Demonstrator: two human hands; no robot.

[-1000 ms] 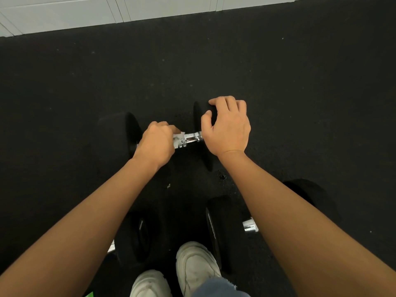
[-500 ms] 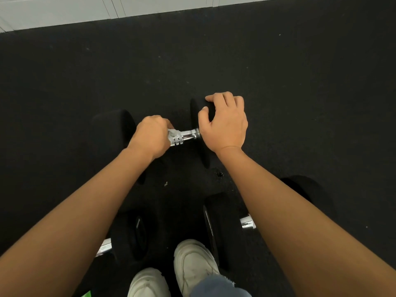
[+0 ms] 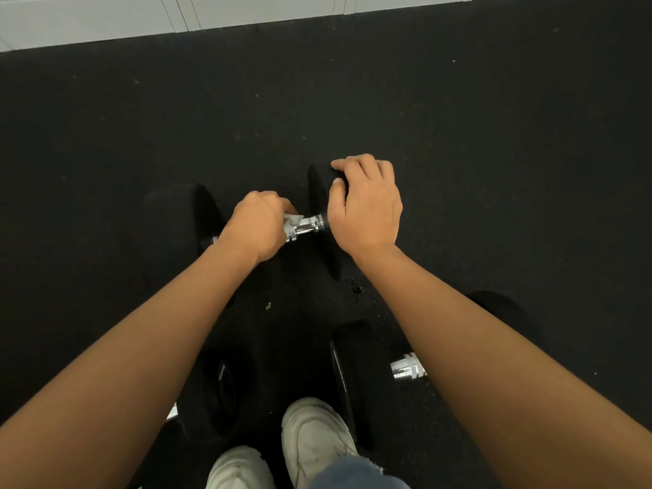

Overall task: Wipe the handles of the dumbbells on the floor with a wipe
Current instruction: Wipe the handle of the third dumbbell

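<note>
A black dumbbell lies on the dark floor ahead of me, its chrome handle [image 3: 307, 226] running left to right between two round heads. My left hand [image 3: 257, 225] grips the handle with a white wipe [image 3: 293, 219] bunched under its fingers. My right hand [image 3: 365, 204] rests on the right head [image 3: 319, 192], fingers curled over its top edge. The left head [image 3: 180, 227] stands bare. Nearer me are two more dumbbells: one at the right with a chrome handle [image 3: 407, 369] partly hidden by my right forearm, one at the lower left [image 3: 225, 382].
My two white shoes [image 3: 314, 439] stand between the near dumbbells. A white wall base [image 3: 106, 19] runs along the top edge. Small crumbs [image 3: 358, 289] lie on the black rubber floor [image 3: 494, 153].
My left hand slid left along the handle, then back a little to the right, with the wipe. My right hand stayed on the right head.
</note>
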